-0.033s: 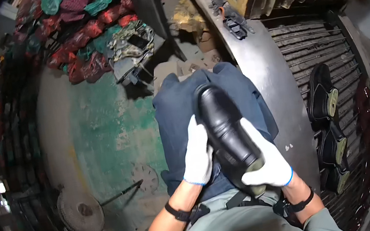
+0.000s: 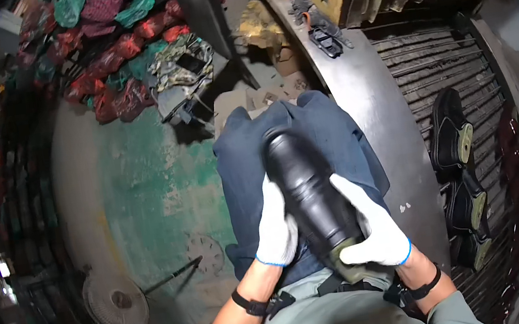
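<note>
A black leather shoe [image 2: 306,182] is held over my lap, its toe pointing away from me. A pale green part [image 2: 348,252] shows at its opening, near my body. My left hand [image 2: 275,230], in a white glove with a blue cuff edge, is closed against the shoe's left side. My right hand [image 2: 371,229], gloved alike, grips the right side and heel end, the thumb lying across the pale green part. The shoe's underside and some of my fingers are hidden. Motion blurs the shoe slightly.
To my right runs a metal bench top [image 2: 368,102] with a dark buckle-like object [image 2: 326,42]. Beyond it, several black shoes [image 2: 449,130] rest on a slatted rack [image 2: 443,67]. A fan [image 2: 117,300] stands at left; red bags [image 2: 123,102] are piled at far left.
The shoe's toe has swung a little left and toward me. Both hands have shifted slightly with it and keep their hold.
</note>
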Motion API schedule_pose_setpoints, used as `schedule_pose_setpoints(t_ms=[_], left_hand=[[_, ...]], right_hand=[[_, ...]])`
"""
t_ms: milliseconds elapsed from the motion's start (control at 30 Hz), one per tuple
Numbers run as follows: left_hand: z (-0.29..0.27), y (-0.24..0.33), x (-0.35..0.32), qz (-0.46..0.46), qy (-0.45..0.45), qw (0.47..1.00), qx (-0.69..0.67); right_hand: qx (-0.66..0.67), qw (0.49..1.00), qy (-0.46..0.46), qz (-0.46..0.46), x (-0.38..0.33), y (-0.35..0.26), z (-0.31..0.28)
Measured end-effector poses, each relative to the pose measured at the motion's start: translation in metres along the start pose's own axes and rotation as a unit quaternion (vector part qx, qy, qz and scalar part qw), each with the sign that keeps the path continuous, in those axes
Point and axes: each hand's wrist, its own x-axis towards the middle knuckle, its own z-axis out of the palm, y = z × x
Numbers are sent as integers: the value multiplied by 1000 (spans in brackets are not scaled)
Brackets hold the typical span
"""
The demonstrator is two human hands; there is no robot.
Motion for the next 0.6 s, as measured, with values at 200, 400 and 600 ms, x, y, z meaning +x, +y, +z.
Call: schedule_pose_setpoints(t_ms=[200, 400, 600], left_hand=[[-38, 17, 10, -108, -43, 985, -126], [-49, 18, 13, -101, -36, 979, -174], [-35, 21, 3, -89, -12, 994, -62]], right_hand=[[358, 924, 109, 79, 34, 27, 3], [362, 926, 82, 64, 61, 30, -6], [171, 984, 50, 15, 79, 8, -8]])
